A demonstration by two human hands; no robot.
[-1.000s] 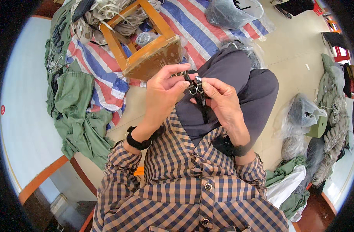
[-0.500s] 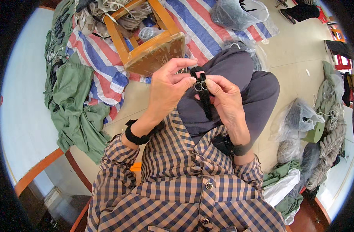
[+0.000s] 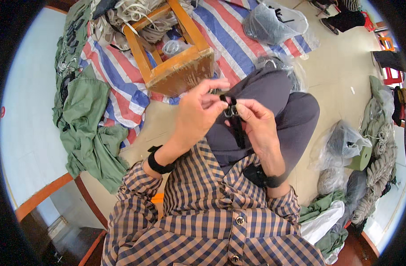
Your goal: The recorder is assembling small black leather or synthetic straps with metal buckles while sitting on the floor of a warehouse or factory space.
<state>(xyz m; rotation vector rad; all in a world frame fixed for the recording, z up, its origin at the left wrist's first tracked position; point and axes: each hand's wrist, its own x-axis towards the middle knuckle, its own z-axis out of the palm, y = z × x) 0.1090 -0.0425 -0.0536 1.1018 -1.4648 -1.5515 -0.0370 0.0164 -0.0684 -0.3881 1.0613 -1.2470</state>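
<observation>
A narrow black strap (image 3: 239, 133) with a small silver metal buckle (image 3: 231, 111) is held up over my lap between both hands. My left hand (image 3: 195, 116) pinches the strap beside the buckle with thumb and fingers, its index finger stretched out above. From the other side, my right hand (image 3: 261, 128) grips it, thumb pressed near the buckle's right edge. Above the buckle the strap forms a short loop, while its lower end hangs down in front of my dark trousers (image 3: 280, 119). The fingertips partly cover how the strap runs through the metal.
A wooden stool (image 3: 180, 73) lies tipped over on a striped plastic sheet (image 3: 227, 35), beside beige webbing (image 3: 156, 29). Green fabric (image 3: 85, 102) lies to the left. Clear plastic bags (image 3: 345, 142), a green roll (image 3: 360, 159) and grey cord bundles (image 3: 376, 186) lie at the right.
Both hands and the strap sit slightly lower in the picture, and the surroundings have shifted a little too. Both hands keep their pinch, and the loop above the buckle looks narrower.
</observation>
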